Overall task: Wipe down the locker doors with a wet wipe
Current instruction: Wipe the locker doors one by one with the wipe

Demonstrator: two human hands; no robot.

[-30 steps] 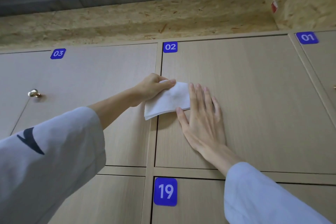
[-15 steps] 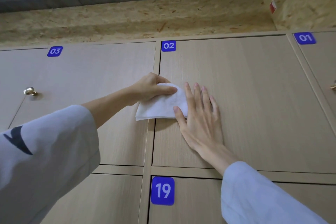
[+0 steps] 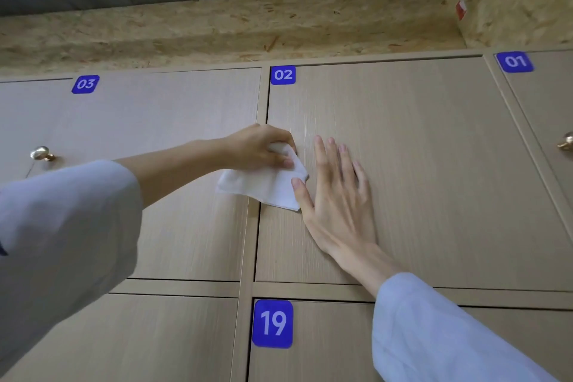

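Observation:
Light wood locker doors fill the view, each with a blue number tag. My left hand (image 3: pixel 260 149) is shut on a white wet wipe (image 3: pixel 266 186), which hangs across the gap between door 03 (image 3: pixel 173 121) and door 02 (image 3: pixel 418 149). My right hand (image 3: pixel 338 192) lies flat on door 02 with fingers spread, its thumb touching the wipe's right edge. The upper part of the wipe is hidden inside my left fingers.
A brass knob (image 3: pixel 42 153) sits at the left of door 03, and another knob (image 3: pixel 566 143) on door 01 (image 3: pixel 548 96) at the right edge. Door 19 (image 3: pixel 325 344) lies below. A chipboard wall (image 3: pixel 217 28) runs above the lockers.
My left hand has curled tighter on the wipe and pulled it out from under my right fingers, so the wipe now hangs lower and further left. My right hand stays flat on door 02.

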